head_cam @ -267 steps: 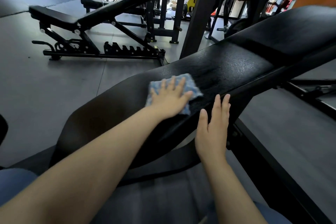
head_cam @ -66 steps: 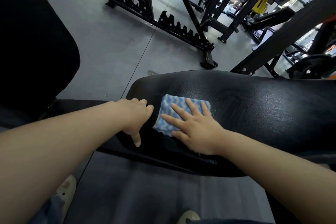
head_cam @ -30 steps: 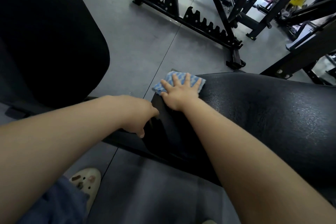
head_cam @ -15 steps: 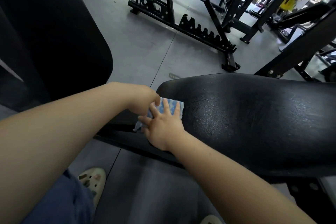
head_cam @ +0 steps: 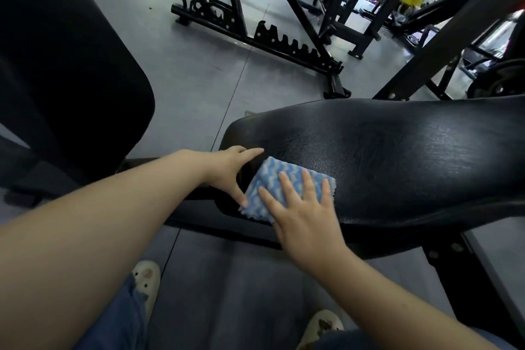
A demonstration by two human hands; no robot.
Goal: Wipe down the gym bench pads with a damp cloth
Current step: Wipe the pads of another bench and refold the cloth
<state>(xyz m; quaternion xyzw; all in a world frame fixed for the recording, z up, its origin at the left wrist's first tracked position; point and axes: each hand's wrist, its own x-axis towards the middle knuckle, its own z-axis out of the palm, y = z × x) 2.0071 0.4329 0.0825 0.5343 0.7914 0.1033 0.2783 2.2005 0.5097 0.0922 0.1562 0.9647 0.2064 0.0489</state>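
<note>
Bench pad (head_cam: 397,150) lies bare rightward; left hand (head_cam: 227,167) blocks its end.

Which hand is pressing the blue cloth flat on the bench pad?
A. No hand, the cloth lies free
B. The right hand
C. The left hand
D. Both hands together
B. The right hand lies with straight fingers on top of the blue cloth on the bench pad, while the left hand rests at the pad's end beside the cloth.

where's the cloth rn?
Head view: the blue cloth lies flat near the left end of the bench pad, under the right hand, with the left hand touching its left edge.
</note>
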